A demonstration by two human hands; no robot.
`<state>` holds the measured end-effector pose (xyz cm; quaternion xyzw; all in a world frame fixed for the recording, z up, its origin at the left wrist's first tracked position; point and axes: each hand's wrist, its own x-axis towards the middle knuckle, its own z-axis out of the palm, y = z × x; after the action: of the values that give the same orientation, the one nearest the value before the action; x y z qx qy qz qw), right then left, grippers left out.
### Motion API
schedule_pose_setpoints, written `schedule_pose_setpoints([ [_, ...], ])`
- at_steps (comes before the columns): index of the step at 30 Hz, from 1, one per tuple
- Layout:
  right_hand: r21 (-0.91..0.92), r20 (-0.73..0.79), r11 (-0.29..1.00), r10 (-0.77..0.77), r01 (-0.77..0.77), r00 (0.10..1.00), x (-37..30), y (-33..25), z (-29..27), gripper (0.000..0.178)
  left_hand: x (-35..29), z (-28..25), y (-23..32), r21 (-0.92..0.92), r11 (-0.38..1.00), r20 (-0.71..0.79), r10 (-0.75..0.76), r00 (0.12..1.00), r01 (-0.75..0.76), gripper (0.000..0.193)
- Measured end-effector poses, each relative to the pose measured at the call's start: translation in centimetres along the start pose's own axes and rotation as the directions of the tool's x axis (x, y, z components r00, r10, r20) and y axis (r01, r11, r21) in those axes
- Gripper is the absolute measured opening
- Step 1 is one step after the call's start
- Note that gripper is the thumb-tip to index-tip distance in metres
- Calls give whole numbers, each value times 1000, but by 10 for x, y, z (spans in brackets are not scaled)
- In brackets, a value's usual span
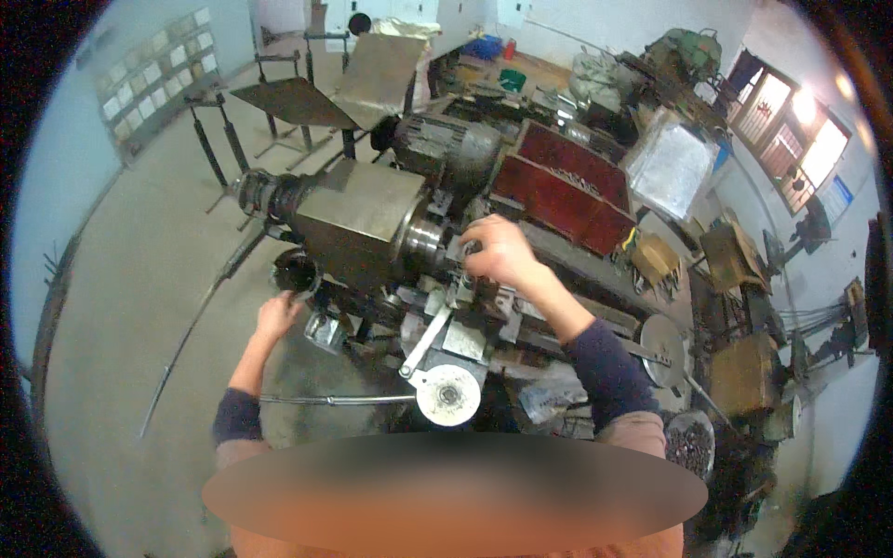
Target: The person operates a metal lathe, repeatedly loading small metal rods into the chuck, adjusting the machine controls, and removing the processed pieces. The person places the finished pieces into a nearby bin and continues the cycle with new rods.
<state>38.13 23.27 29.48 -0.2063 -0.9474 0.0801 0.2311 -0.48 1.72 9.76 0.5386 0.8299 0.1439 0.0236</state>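
I see right hand (499, 249) curled just beside metal chuck (426, 240) on machine (363, 200); grip hidden, can't tell. Chuck looks heavy, stiff, maybe oil-slick; rim best hold. Left hand (276, 316) bunched near dark round part (296, 272), hold unclear. Red bin (558, 212) carries small bits (581, 181).

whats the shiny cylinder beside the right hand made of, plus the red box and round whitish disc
Cylinder: polished bare metal, probably steel, judging by its bright highlights.
Red box: painted metal or wood; its dull red surface leaves that open.
Disc: perhaps metal; its pale, blotchy face makes that uncertain.
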Motion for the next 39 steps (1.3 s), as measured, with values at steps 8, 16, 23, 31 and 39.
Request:
schedule_pose_setpoints([
  [8,-217,434,940,335,-264,836,59,-8,34,34,-82,-162,-93,73,794,-147,-590,794,604,42],
  [16,-201,352,935,347,-292,869,50,-2,40,29,-142,-122,-4,-13,770,-258,-619,742,638,52],
  [23,-192,322,916,397,-351,860,50,-4,40,28,-125,-136,-14,101,727,-191,-656,730,679,46],
  [31,-248,339,913,394,-323,854,54,-1,51,29,-155,-126,54,3,805,-29,-592,805,593,33],
  [39,-222,163,915,376,-338,912,43,17,33,22,-144,-111,4,-269,842,21,-480,877,468,26],
])
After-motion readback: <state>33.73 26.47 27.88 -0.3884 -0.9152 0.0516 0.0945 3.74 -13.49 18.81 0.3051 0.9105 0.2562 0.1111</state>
